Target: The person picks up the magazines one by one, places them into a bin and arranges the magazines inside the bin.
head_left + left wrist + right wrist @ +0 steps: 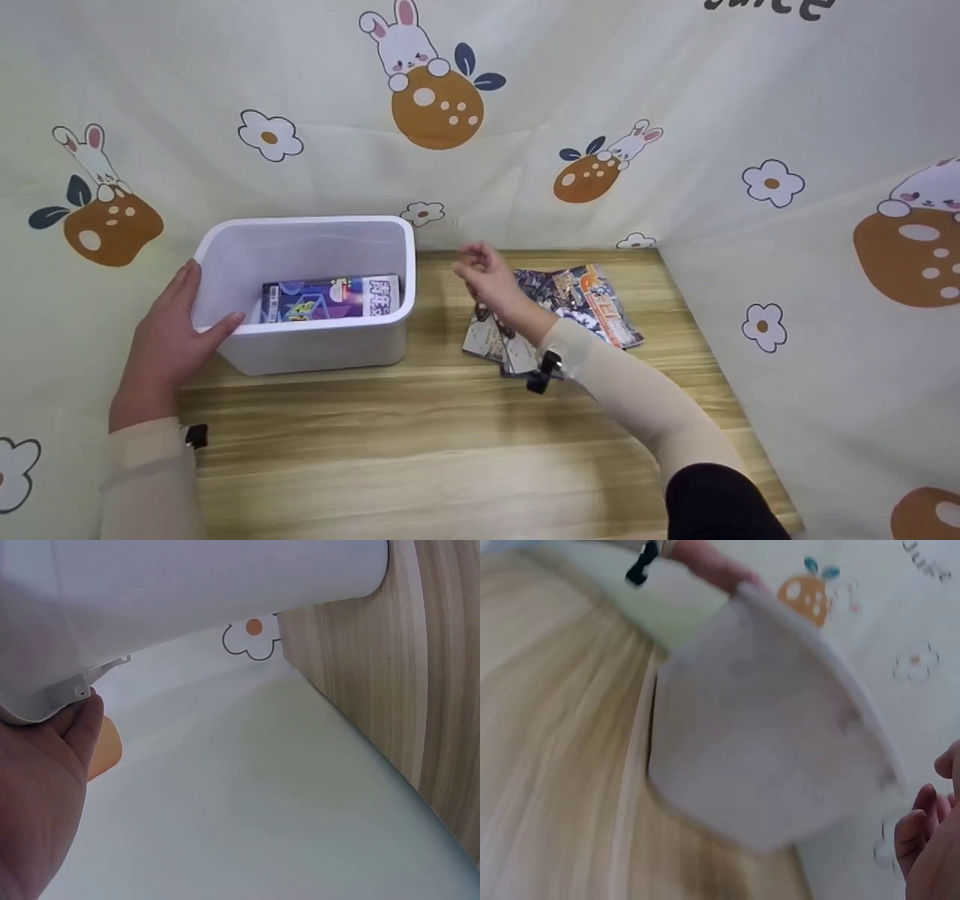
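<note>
- 12 = far side in the head view, so: tabletop (pixel 360 450) down the middle, cloth (pixel 322 82) hanging behind it at 12 and more of it at 9 and 3
- bin (pixel 322 351) sits on the tabletop at about 10, near the cloth behind
- a magazine (pixel 330 298) lies inside the bin, more toward its 4 o'clock side
- left hand (pixel 169 330) is on the bin's rim around 8
- magazine pile (pixel 592 307) is on the tabletop too, roughly 3 o'clock from the bin, apart from it
- right hand (pixel 491 279) is between those two, toward the pile's 10
</note>
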`<control>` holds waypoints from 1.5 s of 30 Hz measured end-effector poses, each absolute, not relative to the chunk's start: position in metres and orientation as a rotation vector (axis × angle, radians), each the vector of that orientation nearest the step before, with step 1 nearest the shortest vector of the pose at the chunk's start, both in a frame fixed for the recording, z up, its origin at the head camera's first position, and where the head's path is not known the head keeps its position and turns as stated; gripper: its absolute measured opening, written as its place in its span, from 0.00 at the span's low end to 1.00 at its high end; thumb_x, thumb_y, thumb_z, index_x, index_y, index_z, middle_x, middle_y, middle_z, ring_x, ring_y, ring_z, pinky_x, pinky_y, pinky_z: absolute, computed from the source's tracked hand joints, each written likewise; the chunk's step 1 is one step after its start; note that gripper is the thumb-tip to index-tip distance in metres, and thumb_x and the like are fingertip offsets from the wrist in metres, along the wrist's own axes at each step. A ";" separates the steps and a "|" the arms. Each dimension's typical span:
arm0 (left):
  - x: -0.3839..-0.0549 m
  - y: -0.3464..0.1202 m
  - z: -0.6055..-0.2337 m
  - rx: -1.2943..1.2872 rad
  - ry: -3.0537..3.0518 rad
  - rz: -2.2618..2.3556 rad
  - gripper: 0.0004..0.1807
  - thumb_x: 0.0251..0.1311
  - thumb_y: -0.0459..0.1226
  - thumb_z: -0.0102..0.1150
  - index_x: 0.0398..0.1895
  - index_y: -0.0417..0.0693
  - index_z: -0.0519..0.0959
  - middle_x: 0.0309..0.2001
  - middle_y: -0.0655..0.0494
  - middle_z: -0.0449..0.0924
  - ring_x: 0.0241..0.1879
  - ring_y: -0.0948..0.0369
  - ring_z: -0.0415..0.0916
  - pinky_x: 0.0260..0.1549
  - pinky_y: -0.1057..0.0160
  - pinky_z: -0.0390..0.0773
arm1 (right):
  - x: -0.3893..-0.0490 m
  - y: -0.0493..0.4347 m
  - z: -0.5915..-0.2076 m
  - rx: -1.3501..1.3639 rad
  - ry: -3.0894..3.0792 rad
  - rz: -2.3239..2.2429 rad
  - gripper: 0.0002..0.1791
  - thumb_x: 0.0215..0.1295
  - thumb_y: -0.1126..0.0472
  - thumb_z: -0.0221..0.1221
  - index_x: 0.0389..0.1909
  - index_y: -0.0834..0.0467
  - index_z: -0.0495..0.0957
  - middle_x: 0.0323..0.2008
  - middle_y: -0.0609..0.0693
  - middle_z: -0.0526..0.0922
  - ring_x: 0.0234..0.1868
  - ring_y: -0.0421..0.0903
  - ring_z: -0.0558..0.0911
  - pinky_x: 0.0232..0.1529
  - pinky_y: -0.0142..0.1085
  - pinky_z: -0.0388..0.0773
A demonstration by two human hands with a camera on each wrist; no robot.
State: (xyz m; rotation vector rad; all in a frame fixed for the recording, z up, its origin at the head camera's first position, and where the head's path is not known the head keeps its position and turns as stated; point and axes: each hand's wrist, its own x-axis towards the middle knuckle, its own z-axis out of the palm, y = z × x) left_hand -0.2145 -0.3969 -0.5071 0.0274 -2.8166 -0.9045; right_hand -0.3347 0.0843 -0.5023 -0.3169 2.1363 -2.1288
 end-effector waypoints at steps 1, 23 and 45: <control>-0.214 -0.397 -0.507 0.033 -2.818 -0.905 0.63 0.71 0.67 0.63 0.93 0.53 0.38 0.91 0.42 0.37 0.87 0.32 0.38 0.74 0.17 0.48 | -0.336 0.102 -0.509 -0.284 2.170 -2.104 0.20 0.77 0.69 0.65 0.64 0.69 0.73 0.38 0.47 0.77 0.20 0.37 0.69 0.16 0.25 0.65; -0.211 -0.397 -0.513 0.014 -2.774 -0.906 0.61 0.72 0.64 0.64 0.93 0.50 0.40 0.90 0.39 0.41 0.86 0.30 0.42 0.72 0.16 0.51 | -0.367 0.355 -0.592 -0.017 2.860 -1.104 0.55 0.72 0.44 0.73 0.88 0.59 0.54 0.74 0.75 0.62 0.74 0.73 0.67 0.72 0.68 0.72; -0.216 -0.399 -0.516 0.028 -2.777 -0.918 0.61 0.73 0.64 0.64 0.93 0.54 0.38 0.91 0.41 0.38 0.87 0.31 0.40 0.73 0.16 0.48 | -0.385 0.377 -0.593 -0.176 2.503 -1.281 0.57 0.70 0.57 0.77 0.92 0.45 0.53 0.78 0.69 0.67 0.56 0.58 0.82 0.50 0.41 0.86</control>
